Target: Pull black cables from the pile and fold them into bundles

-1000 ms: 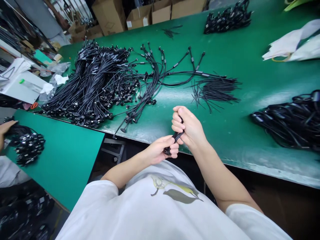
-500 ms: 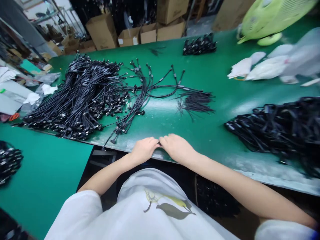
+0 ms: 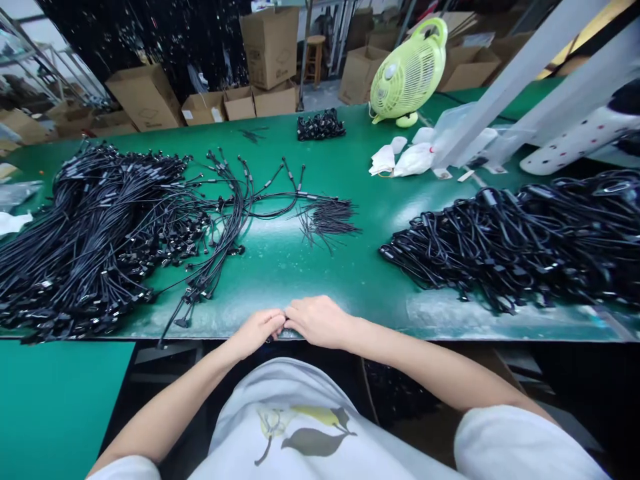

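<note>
My left hand (image 3: 257, 331) and my right hand (image 3: 317, 320) meet at the front edge of the green table (image 3: 280, 267), fingertips pinched together. A small black bit (image 3: 271, 339) peeks out under my left fingers; the rest of what they hold is hidden. Beyond my hands lies a bunch of short thin black ties (image 3: 333, 217). To their left, a few loose black cables (image 3: 233, 220) with plugs at the ends stretch across the table. Farther left spreads a big heap of straight black cables (image 3: 115, 220).
Coiled black cables (image 3: 510, 247) are piled on the right. A small black bundle (image 3: 321, 125) sits at the back, near a green fan (image 3: 410, 70). White crumpled bags (image 3: 415, 160) lie by a white metal post (image 3: 520, 73). Cardboard boxes (image 3: 145, 97) stand behind the table.
The view has swung to the right, showing more of the coiled cables and the whole fan. My hands stay pinched together at the table edge; the right wrist lies flatter.
</note>
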### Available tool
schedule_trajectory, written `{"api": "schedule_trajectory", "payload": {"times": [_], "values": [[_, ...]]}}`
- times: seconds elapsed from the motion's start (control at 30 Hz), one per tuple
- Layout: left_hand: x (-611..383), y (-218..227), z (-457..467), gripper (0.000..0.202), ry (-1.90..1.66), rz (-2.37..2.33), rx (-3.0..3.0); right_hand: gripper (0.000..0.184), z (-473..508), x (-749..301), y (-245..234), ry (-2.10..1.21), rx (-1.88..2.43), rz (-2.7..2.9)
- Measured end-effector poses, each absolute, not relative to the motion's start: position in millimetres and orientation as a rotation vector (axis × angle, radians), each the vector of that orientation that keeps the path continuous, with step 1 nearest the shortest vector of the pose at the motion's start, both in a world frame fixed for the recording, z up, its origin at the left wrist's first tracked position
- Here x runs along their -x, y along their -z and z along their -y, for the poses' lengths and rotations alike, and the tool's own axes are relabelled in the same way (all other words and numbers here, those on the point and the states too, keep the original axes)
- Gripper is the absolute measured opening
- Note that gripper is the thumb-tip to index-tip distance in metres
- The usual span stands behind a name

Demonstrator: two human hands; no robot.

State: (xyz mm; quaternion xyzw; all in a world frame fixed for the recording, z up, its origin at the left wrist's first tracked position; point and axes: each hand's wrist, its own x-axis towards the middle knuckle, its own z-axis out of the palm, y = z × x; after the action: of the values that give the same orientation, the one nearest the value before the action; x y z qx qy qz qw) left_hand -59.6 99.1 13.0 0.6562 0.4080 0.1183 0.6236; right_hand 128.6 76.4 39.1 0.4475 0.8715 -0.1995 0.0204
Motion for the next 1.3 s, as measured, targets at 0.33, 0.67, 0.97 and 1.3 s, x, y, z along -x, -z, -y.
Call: {"api": "schedule_trajectory", "payload": {"times": [0.33,0.67,0.97,1.3], "values": [[56.5,0.1,-96.2,0.05,-0.686,-0.979,-0.752,0.015,-164.7,-229.2,0.4,0.47,-2.702,-2.133],[43.9,-15.9,-95.5,0.048,-0.82,-0.926,-0.691,0.016,-124.4,-208.3,-4.4,1.115,-2.819,-2.302],[37.8,-7.4,-93.5,0.044,-0.879,-0.911,-0.893,0.022,-65.9,-111.6,-4.0,1.701,-2.234,-2.686],[75.3,9.7,-95.2,0.034,-0.704,-1.165,-1.757,0.039,-98.0,-105.8,-33.0,-0.748,-0.636,-3.485]]}}
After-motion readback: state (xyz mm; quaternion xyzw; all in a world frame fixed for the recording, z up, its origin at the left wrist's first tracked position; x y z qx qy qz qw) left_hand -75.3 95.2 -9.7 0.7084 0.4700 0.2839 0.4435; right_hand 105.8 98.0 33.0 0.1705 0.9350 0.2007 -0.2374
